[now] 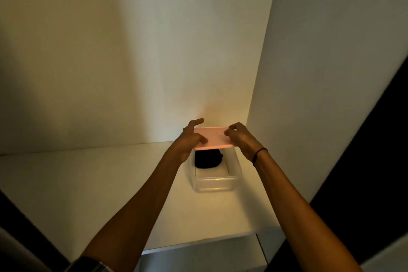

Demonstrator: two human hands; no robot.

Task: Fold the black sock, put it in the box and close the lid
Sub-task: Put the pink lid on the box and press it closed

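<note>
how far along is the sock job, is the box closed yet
Not closed yet. Done: the black sock lies bundled inside the clear box on the white shelf. In hand: the left hand and right hand hold the pink lid by its ends, above the far part of the box, not seated. Left: lower the lid onto the rim and press it shut.

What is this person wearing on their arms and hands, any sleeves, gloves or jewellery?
No gloves and no sleeves show: both forearms are bare. The right hand has a thin dark band around its wrist, like a hair tie or cord. Near the left hand the wrist is bare; low at the frame's edge that arm wears something dark with a pale metallic edge, too cropped to identify.
</note>
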